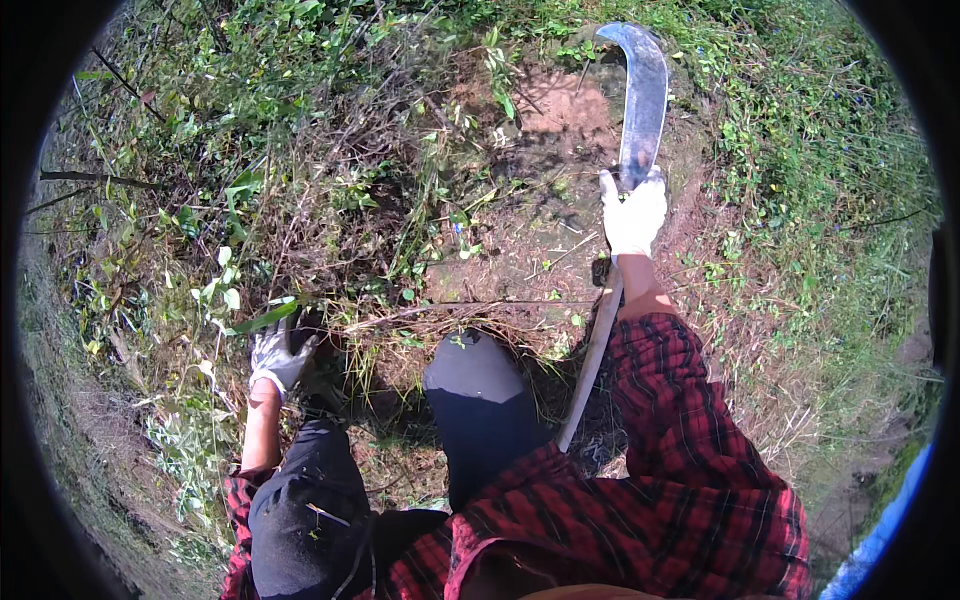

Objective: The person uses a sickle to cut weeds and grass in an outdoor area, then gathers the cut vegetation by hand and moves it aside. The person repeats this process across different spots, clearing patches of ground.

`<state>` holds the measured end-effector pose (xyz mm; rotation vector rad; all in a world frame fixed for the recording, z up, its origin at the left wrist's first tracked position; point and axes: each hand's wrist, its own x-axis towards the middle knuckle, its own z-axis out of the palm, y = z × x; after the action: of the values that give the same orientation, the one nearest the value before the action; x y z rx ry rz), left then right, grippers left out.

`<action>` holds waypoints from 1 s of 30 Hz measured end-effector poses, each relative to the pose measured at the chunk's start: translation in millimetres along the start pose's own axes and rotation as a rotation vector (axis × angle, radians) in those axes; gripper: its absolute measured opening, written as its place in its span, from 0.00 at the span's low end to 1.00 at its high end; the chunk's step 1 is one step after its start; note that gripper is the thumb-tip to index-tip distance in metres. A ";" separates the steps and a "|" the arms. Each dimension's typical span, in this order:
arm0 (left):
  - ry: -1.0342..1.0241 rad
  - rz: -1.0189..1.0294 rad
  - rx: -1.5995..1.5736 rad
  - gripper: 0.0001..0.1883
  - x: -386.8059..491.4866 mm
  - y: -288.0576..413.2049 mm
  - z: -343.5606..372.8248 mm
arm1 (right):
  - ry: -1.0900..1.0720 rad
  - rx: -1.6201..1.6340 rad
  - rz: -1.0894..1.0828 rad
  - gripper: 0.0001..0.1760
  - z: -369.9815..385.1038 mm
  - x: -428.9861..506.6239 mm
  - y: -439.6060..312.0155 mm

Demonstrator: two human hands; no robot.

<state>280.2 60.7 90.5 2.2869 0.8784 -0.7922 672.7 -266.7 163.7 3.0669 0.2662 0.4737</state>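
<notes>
My right hand, in a white glove, is closed around a billhook near where blade and handle meet. The billhook's long curved blade points away from me, its hooked tip turned left. Its wooden handle runs back under my forearm towards my lap. On the left, my white-gloved left hand is low among weeds, thumb spread from the fingers. A long green leaf crosses its fingertips, which are partly hidden in shadow; I see nothing held there.
Before my knee lies a ledge of bare soil with dry stems along its edge. Tangled weeds cover the left, and low green plants the right. A dark twig sticks out at far left.
</notes>
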 end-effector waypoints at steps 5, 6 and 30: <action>0.006 0.180 -0.241 0.25 -24.0 16.4 -48.5 | 0.122 0.022 -0.112 0.45 13.6 -6.5 18.3; 0.034 0.258 -0.254 0.23 -28.9 17.3 -59.1 | 0.075 -0.029 -0.167 0.45 11.9 -7.6 22.1; -0.122 0.263 -0.035 0.49 76.6 274.2 -178.4 | 0.095 0.231 -0.143 0.42 -2.9 -5.2 18.1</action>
<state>582.7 37.9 235.0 2.2372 0.5198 -0.7814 669.9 -285.5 165.9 3.2186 0.5776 0.6230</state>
